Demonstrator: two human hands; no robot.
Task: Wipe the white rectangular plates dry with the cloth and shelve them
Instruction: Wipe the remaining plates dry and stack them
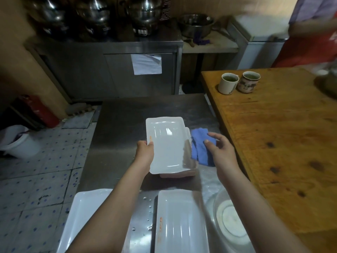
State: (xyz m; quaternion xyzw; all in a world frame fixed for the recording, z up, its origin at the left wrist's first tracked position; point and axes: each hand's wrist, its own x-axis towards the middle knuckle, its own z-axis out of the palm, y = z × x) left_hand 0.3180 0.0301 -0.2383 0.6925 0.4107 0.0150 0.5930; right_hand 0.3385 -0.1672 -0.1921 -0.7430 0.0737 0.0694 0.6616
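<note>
Counting from the left, one near-left plate (85, 216), white and rectangular, lies at the close corner of the steel table (116, 143), partly under the left forearm. The left hand (145, 152) grips one held plate (167, 143) by its left rim, thumb curled over the top edge and the fingers hidden underneath. This plate sits over a stack (188, 133) at the table's middle. Only the stack's edges show, so how many plates it holds cannot be told, nor whether the held plate touches it. One near-right plate (180, 225) lies closest to the camera. A single blue cloth (199, 152) hangs just beside the held plate's right rim. The right hand (220, 148) pinches it between the thumb and half-curled fingers, with the index finger stretched across the top. One clear round bowl (221, 232) stands at the lower right. Two cups (228, 84) stand side by side on the wooden table (273, 143).
</note>
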